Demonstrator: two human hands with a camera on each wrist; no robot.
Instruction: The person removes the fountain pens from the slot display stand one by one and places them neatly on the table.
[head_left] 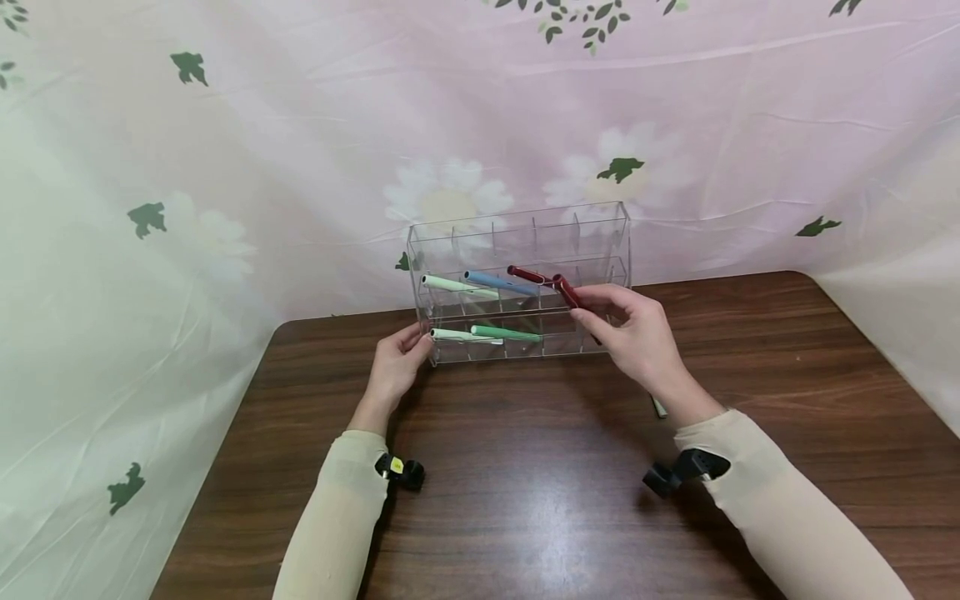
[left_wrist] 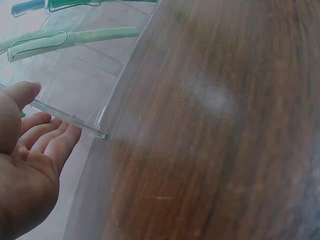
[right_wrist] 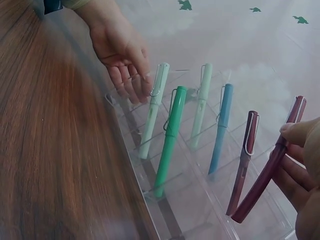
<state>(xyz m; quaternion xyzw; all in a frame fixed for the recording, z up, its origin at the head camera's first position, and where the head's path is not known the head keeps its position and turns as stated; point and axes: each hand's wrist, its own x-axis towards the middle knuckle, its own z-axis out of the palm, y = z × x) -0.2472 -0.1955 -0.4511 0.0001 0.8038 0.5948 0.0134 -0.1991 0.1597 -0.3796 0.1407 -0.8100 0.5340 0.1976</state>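
A clear acrylic pen rack (head_left: 525,357) with divided tiers stands at the back of the table. My left hand (head_left: 396,364) holds its left end, with the thumb (left_wrist: 27,92) and fingers on opposite sides of the side panel. My right hand (head_left: 636,331) pinches a dark red pen (right_wrist: 267,177), tilted over the right part of the rack. In the rack lie another dark red pen (right_wrist: 244,162), a blue pen (right_wrist: 221,127), a bright green pen (right_wrist: 170,140), a pale green pen (right_wrist: 202,105) and a paler mint pen (right_wrist: 155,110).
The rack stands on a dark brown wooden table (head_left: 510,467). Part of a pale, slim object (head_left: 659,407) shows on the table beneath my right wrist. A flower-printed cloth (head_left: 315,150) hangs close behind the rack and along both sides.
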